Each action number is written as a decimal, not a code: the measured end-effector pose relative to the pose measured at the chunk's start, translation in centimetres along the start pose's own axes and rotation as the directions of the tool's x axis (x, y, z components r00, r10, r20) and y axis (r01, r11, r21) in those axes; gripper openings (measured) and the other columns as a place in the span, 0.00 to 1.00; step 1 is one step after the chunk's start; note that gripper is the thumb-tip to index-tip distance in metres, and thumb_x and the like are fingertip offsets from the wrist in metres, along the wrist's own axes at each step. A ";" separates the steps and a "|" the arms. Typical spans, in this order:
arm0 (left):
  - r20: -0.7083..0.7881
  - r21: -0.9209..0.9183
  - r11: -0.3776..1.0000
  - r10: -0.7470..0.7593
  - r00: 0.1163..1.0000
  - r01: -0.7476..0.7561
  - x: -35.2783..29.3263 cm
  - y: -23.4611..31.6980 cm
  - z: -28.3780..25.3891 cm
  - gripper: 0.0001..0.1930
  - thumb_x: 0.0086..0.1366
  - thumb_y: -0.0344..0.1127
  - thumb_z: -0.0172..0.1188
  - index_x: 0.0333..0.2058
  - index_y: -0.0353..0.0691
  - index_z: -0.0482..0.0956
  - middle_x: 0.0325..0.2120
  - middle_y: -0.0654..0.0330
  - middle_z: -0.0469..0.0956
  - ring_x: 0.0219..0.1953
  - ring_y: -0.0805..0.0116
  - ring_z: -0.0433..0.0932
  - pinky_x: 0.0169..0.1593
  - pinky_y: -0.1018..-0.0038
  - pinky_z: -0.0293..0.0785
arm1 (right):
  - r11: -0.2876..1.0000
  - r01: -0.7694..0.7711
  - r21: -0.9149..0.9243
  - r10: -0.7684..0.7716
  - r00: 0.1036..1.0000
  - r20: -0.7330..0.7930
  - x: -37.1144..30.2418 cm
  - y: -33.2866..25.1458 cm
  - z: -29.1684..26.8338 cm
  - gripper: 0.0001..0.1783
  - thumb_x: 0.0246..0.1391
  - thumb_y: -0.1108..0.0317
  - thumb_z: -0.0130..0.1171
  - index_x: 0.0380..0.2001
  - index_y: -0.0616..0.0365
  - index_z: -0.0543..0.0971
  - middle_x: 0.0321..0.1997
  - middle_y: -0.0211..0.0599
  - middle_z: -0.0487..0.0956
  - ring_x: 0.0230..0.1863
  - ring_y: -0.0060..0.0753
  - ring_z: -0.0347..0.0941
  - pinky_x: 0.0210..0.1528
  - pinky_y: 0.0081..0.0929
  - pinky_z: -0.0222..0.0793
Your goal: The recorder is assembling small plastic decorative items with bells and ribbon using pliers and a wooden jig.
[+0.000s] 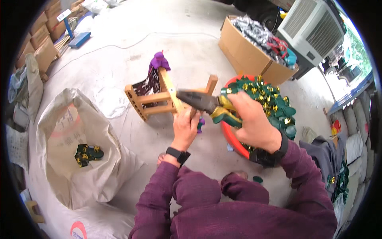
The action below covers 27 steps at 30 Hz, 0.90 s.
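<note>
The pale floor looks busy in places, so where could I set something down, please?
There is bare floor between the slatted wooden frame and the brown cardboard box, and farther off toward the blue platform scale, past a thin cable. It is crowded on the frame's near right: left hand, right hand, yellow-handled pliers, round red tub.

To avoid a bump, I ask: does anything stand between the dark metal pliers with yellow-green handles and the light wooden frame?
Nothing visible does. The pliers, in the right hand, overlap the frame in this view; whether they touch it cannot be told. The left hand shows just below the pliers.
</note>
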State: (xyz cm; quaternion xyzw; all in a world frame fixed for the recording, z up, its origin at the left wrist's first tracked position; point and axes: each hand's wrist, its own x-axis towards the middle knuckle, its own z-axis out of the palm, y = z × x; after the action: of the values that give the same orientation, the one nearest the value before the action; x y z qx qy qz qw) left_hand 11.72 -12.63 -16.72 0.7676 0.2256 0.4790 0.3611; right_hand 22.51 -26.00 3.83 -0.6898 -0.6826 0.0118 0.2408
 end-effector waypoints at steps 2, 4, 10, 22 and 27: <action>0.095 0.099 0.990 0.092 0.991 -0.101 -0.4 -1.7 -0.9 0.09 0.59 0.36 0.59 0.36 0.41 0.79 0.33 0.54 0.79 0.41 0.53 0.76 0.42 0.61 0.67 | 0.990 0.115 0.076 -0.114 0.993 -0.026 0.9 -1.3 1.2 0.28 0.34 0.80 0.57 0.46 0.64 0.69 0.46 0.57 0.68 0.49 0.61 0.67 0.49 0.42 0.65; 0.085 -0.342 0.916 -0.194 0.977 0.212 -2.1 -3.4 -0.8 0.09 0.53 0.29 0.60 0.35 0.40 0.79 0.31 0.52 0.78 0.38 0.48 0.77 0.43 0.61 0.73 | 0.928 0.215 0.304 -0.222 0.975 -0.012 2.3 -2.7 4.7 0.29 0.33 0.79 0.57 0.47 0.64 0.70 0.55 0.57 0.64 0.57 0.61 0.63 0.60 0.41 0.60; -0.017 0.116 0.991 -0.059 0.998 0.061 -0.6 1.8 -5.7 0.14 0.50 0.24 0.62 0.37 0.41 0.76 0.37 0.52 0.78 0.42 0.54 0.76 0.44 0.63 0.71 | 0.942 0.252 0.221 -0.192 0.947 -0.259 1.6 -2.2 3.6 0.27 0.38 0.78 0.58 0.48 0.63 0.71 0.49 0.50 0.68 0.51 0.50 0.67 0.53 0.36 0.65; 0.064 0.539 0.804 0.259 0.964 -0.251 4.7 3.1 -13.0 0.24 0.53 0.27 0.63 0.51 0.37 0.74 0.50 0.49 0.75 0.54 0.49 0.71 0.58 0.61 0.65 | 0.911 -0.075 0.406 0.358 0.632 -0.687 -11.3 7.7 -7.4 0.27 0.44 0.82 0.56 0.52 0.61 0.69 0.39 0.30 0.71 0.33 0.16 0.67 0.37 0.16 0.65; 0.532 -0.077 0.976 0.214 0.819 -0.205 4.9 7.2 8.1 0.19 0.51 0.24 0.59 0.45 0.37 0.76 0.41 0.48 0.76 0.44 0.49 0.76 0.46 0.61 0.73 | 0.881 -0.178 0.438 0.447 0.614 -0.650 -14.4 8.8 -6.5 0.28 0.43 0.83 0.56 0.51 0.61 0.69 0.39 0.29 0.70 0.32 0.16 0.67 0.35 0.16 0.65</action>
State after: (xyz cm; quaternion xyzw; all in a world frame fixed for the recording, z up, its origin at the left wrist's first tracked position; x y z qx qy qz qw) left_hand 21.17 -16.55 -10.61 0.8880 0.0259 0.2836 0.3610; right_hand 32.01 -41.23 2.00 -0.6942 -0.3815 -0.1097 0.6005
